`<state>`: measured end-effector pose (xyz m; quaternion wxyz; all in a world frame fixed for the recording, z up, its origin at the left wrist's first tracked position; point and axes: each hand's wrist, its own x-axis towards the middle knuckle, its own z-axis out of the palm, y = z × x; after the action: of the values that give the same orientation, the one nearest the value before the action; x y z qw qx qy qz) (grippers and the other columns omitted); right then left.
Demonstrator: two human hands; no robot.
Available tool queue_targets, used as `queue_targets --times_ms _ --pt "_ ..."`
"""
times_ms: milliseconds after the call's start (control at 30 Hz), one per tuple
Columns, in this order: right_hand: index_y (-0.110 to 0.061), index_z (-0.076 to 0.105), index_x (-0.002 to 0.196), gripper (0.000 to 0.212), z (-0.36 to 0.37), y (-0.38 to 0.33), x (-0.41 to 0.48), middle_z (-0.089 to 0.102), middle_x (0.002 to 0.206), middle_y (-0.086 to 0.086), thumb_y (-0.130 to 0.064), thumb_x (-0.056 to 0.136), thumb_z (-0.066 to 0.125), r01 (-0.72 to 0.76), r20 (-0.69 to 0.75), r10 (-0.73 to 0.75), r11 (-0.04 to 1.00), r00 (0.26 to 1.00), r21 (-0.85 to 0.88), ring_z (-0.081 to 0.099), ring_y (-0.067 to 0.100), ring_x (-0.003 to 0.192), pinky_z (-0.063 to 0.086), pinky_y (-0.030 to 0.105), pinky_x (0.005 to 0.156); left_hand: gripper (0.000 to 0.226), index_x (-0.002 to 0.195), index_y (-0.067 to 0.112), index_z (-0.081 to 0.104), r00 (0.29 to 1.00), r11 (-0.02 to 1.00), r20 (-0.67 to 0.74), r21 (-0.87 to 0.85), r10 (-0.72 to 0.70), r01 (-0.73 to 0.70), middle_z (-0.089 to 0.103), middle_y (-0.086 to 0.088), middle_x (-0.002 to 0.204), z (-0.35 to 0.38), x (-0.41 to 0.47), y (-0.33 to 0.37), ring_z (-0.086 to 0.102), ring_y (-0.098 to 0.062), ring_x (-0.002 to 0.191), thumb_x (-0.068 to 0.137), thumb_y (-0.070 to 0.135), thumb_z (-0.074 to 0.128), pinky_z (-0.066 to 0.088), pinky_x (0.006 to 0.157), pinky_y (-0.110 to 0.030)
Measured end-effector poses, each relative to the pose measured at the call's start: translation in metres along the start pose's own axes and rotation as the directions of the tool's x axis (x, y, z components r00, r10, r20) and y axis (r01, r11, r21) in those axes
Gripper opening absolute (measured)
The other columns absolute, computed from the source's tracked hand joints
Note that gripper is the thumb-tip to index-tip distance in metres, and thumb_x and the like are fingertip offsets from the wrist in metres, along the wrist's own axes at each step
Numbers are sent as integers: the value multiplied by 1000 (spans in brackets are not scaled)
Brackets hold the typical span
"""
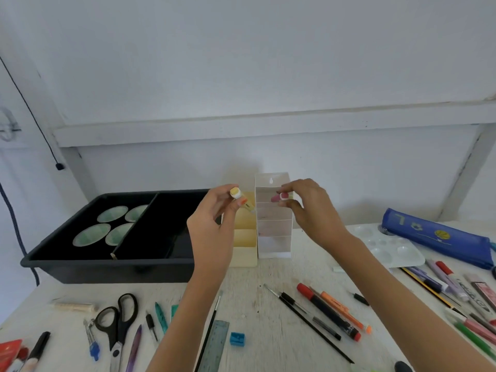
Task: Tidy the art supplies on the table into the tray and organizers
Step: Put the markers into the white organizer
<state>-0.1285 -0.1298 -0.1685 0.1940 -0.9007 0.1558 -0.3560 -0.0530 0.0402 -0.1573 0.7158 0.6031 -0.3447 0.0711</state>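
Both hands up over the organizers: my left hand [212, 226] pinches a small yellow-capped tube [240, 198] above the cream organizer [244, 253]. My right hand [314, 210] pinches a small pink-tipped piece [279, 197] in front of the white tiered organizer [273, 237]. Neither hand is free. The two organizers stand side by side at the back of the table [268, 275], just right of the black tray [107, 267], whose left compartment holds four round green-and-white dishes [92, 234]. I cannot tell whether the two small pieces are separate supplies or a body and its cap.

As I judge it, the step in hand is dropping these into the organizers. To do it well, I would bring each piece down over an open slot and tip it upright. I would let go only once its lower end is inside the walls. The organizers look tall and light, so a sideways knock could topple them. Going one hand at a time would leave the other free to steady the organizer.

Most of the tidying appears to be ahead. Loose on the table lie scissors [118, 320], a ruler [214, 345], a blue sharpener [237, 339], a red-capped marker [328, 311], an orange highlighter [345, 310], thin brushes [308, 322], a palette [389, 248] and a blue pencil case [434, 234]
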Motion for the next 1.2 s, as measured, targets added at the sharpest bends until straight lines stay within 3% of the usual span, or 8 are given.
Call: queue_targets --times_ms 167,267,567,667,800,900,1067,1200 --pt "-10 66 112 23 16 0 14 24 155 7 -8 91 58 -56 129 99 952 987 -301 15 36 142 30 48 106 20 95 22 66 1000 1000 9 -6 20 -20 71 11 86 5 4 -1 67 -3 88 86 4 64 48 78 -12" --pt "-8 62 113 22 28 0 20 11 158 9 -4 92 56 -98 196 166 944 967 -315 27 38 136 40 42 102 23 94 25 66 999 999 25 13 32 -33 71 10 88 7 7 -3 67 -4 89 85 4 65 50 82 -16" --pt "-8 56 113 18 36 4 26 44 135 11 -10 96 51 -95 182 182 909 966 -406 44 26 107 42 28 81 20 98 15 65 984 994 175 99 22 -40 69 6 92 25 18 -27 66 -2 90 86 -1 62 48 83 -14" --pt "-7 44 123 31 34 10 23 43 137 14 -6 93 53 -16 214 123 896 969 -443 44 26 107 42 29 83 22 97 16 62 962 987 271 150 15 -58 65 15 91 36 21 -39 65 -2 91 87 -3 59 48 83 -14" --pt "-7 33 131 61 29 19 21 50 93 6 20 79 47 -8 240 88 950 967 -314 39 21 89 45 33 68 21 96 12 61 937 967 348 228 29 -115 62 17 89 46 24 -55 65 -4 91 88 -6 56 49 81 -13" --pt "-12 32 140 69 23 29 25 50 100 11 20 80 46 -8 290 88 963 953 -269 46 19 86 48 33 73 17 97 7 61 925 951 379 284 7 -124 64 13 90 49 29 -68 63 -6 93 89 -6 55 48 84 -13" --pt "-14 48 135 59 20 45 35 60 111 15 13 83 56 -46 285 86 988 955 -145 55 15 81 36 6 69 10 96 15 59 910 768 411 568 47 -296 67 6 88 55 40 -81 47 -4 86 91 7 57 14 87 -5" --pt "-10 52 132 61 24 49 39 62 122 12 15 77 62 -51 270 74 994 960 -92 60 25 106 41 20 87 15 105 14 53 867 596 499 693 11 -406 67 4 91 61 46 -84 59 -16 89 94 5 48 9 102 -26"
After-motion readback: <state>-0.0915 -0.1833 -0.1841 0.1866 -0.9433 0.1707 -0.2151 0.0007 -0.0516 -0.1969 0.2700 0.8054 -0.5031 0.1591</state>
